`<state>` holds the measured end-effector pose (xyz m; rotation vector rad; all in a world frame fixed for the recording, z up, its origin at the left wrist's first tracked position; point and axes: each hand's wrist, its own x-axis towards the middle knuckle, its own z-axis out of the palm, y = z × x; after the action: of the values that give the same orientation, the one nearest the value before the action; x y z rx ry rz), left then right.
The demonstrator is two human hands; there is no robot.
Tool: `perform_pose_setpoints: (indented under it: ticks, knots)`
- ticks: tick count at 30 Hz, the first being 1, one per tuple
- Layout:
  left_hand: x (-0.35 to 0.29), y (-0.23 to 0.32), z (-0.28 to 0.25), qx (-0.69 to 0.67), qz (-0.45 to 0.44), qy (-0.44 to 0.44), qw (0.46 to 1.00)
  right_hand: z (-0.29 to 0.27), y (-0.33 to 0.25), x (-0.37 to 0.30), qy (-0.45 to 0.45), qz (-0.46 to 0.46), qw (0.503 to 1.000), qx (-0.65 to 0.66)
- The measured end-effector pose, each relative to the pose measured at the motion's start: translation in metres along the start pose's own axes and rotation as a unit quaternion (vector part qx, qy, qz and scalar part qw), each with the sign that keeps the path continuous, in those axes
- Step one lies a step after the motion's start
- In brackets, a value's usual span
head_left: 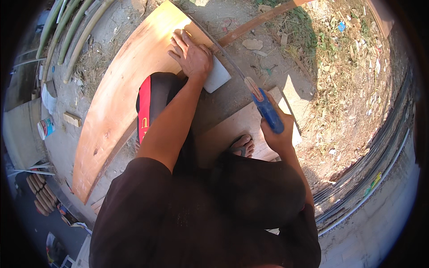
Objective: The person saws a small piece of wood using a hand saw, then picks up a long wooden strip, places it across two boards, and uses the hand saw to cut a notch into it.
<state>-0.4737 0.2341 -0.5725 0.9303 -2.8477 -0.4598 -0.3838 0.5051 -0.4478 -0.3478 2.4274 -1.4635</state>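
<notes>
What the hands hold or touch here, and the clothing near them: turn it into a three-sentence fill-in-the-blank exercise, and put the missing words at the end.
1. The left hand lies spread on a large board made of ____.
2. The right hand grips a tool whose handle is coloured ____.
3. The broad stripe on the dark trouser leg is coloured ____.

Missing words: wood; blue; red.
</notes>
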Motion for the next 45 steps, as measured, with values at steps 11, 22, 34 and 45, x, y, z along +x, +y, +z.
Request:
perform_pose_setpoints:
  ticks: [11, 22, 34, 45]
  knots:
    - [-0.002, -0.014, 0.014, 0.014, 0.037, 0.015, 0.999, 0.022, 0.01, 0.038, -0.027, 0.027, 0.998, 0.049]
    - [0.001, -0.006, 0.01, 0.021, 0.051, 0.025, 0.998, 0.027, 0.02, 0.042, -0.001, 0.014, 0.997, 0.076]
    - [-0.003, -0.003, 0.011, 0.052, 0.06, 0.022, 0.997, 0.022, 0.022, 0.032, 0.01, -0.008, 0.998, 0.063]
    - [0.003, -0.009, 0.017, 0.055, 0.047, 0.035, 0.997, 0.007, 0.017, -0.02, -0.051, 0.139, 0.989, -0.001]
